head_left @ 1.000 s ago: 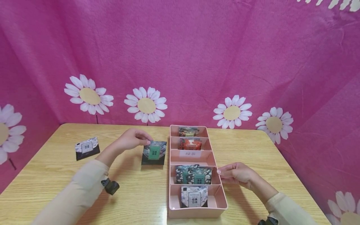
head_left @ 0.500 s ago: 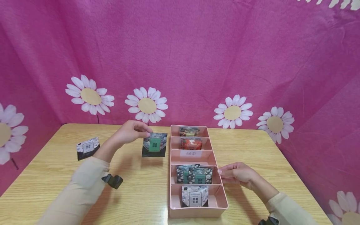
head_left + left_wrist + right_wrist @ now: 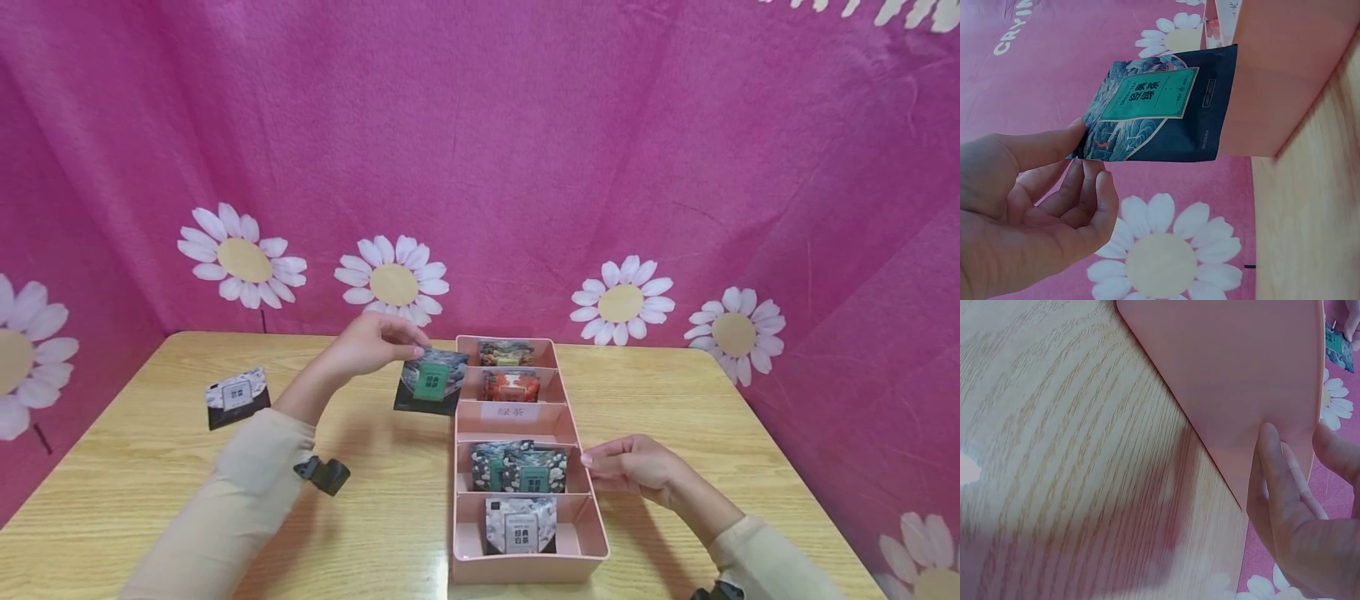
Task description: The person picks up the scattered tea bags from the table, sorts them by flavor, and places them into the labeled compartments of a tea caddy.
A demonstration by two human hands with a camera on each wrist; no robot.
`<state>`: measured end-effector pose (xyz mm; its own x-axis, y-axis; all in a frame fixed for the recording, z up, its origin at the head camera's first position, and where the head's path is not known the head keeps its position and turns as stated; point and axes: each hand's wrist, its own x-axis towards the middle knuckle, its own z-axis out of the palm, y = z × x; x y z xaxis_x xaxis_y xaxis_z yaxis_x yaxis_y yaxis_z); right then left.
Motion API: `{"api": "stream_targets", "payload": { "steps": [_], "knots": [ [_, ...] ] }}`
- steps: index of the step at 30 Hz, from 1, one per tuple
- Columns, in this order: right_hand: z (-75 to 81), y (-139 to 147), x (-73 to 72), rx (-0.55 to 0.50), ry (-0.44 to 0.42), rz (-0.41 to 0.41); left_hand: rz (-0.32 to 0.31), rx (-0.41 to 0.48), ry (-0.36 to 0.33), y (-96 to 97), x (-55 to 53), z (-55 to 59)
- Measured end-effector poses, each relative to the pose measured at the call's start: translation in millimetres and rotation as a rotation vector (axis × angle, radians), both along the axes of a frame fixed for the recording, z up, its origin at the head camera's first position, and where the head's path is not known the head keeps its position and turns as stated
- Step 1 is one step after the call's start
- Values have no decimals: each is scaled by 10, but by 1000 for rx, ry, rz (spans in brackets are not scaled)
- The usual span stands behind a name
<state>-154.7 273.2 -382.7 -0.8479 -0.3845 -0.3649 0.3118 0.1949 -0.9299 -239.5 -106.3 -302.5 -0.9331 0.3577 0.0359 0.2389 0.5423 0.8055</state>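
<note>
My left hand [image 3: 378, 343] pinches a dark tea sachet [image 3: 1147, 112] with a green label by its top corner. The sachet hangs in the air just left of a pink divided box [image 3: 517, 570], overlapping its left rim in the head view. On the box's right side, my right hand [image 3: 637, 467] rests its straight fingertips [image 3: 1268, 434] against the outer wall, the thumb at the rim. A paper label [image 3: 510, 412] with handwritten characters is on the box's middle divider.
Inside the box stand a yellowish-dark sachet [image 3: 506, 353], red sachets [image 3: 512, 387], teal-green sachets [image 3: 535, 471] and a white sachet [image 3: 521, 527]. A white and black sachet [image 3: 237, 398] lies at left on the wooden table [image 3: 375, 533]. A pink floral curtain [image 3: 480, 167] hangs behind.
My left hand has lifted the green-label sachet off the table side and carried it right, toward the box. The right hand stays at the box wall.
</note>
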Motion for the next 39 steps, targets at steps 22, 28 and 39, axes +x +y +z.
{"api": "stream_targets", "payload": {
  "steps": [22,28,39],
  "knots": [
    [5,-10,12,5,-2,-6,-81,-69,60,415,-23,305],
    [-9,4,13,-9,0,7,-119,-99,17,568,-51,330],
    [-19,-1,11,-8,6,5,-198,-103,-57,822,-110,305]
  ]
}}
